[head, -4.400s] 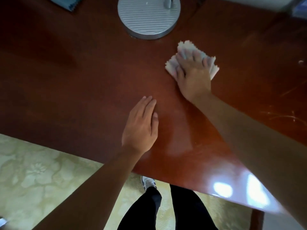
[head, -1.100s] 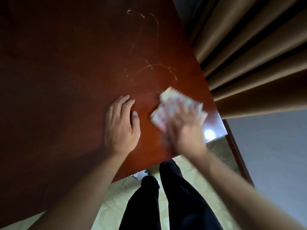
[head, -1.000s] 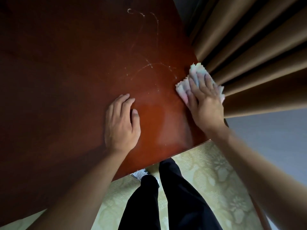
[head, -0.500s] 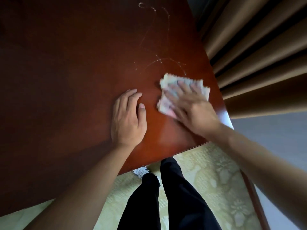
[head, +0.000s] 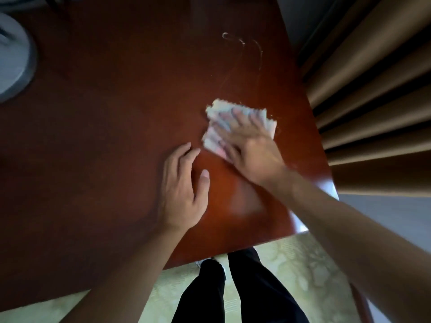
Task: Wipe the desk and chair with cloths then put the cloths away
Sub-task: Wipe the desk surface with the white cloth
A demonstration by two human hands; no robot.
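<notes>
The dark red wooden desk (head: 112,141) fills most of the view. My right hand (head: 251,148) lies flat on a folded pale cloth (head: 217,113) with a zigzag edge and presses it onto the desk near the right end; hand and cloth are blurred by motion. My left hand (head: 182,190) rests flat on the desk just left of the cloth, fingers apart, holding nothing. White curved smears (head: 245,45) mark the desk beyond the cloth. No chair is in view.
A grey round lamp base (head: 14,59) stands at the far left of the desk. Brown curtains (head: 373,94) hang close against the desk's right edge. My legs in black trousers (head: 235,292) stand on pale patterned carpet (head: 303,259) below the near edge.
My right hand has been sweeping the cloth back and forth over the right end of the desk, now slightly further from the near edge. The left hand has stayed planted. The view has shifted left, showing the lamp base.
</notes>
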